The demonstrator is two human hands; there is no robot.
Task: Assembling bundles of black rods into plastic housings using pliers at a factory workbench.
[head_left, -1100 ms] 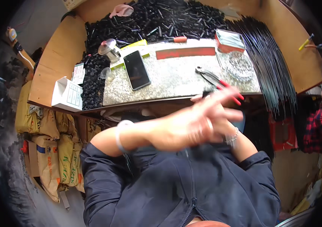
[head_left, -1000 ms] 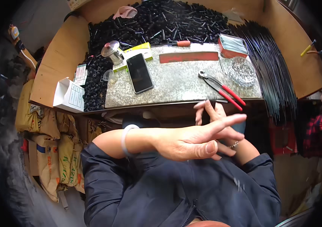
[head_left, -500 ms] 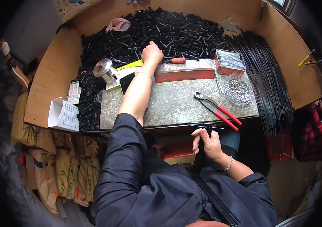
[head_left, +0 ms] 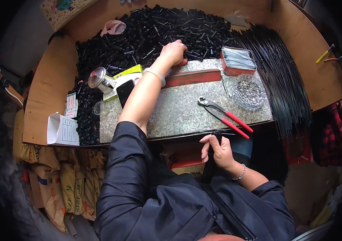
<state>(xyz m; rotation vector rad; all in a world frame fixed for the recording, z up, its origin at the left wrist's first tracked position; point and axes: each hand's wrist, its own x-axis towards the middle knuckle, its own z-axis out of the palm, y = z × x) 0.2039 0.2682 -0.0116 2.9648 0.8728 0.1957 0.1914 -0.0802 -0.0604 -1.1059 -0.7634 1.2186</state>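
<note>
My left hand [head_left: 174,52] reaches across the bench to the near edge of a heap of small black tubular parts [head_left: 171,30]. Its fingers point down and are mostly hidden, so what they grip does not show. Just under it, the end of a red screwdriver handle [head_left: 183,62] peeks out. Close to my body, my right hand [head_left: 222,153] is closed around a bundle of thin black rods [head_left: 208,170] that runs down over my lap. Several thin, pale pins [head_left: 229,134] stick out sideways at the top of the bundle.
Red-handled pincers [head_left: 224,114] lie on the grey slab [head_left: 171,106], beside a clear dish of small metal pieces [head_left: 249,91]. A red tin of pins [head_left: 238,71], long black rods [head_left: 277,76], a phone [head_left: 125,93], a glass jar [head_left: 98,78] and a white box [head_left: 62,130] surround it.
My left hand has moved right along the heap's edge and now covers most of the screwdriver. The whole view has shifted slightly. My right hand keeps its hold on the rods.
</note>
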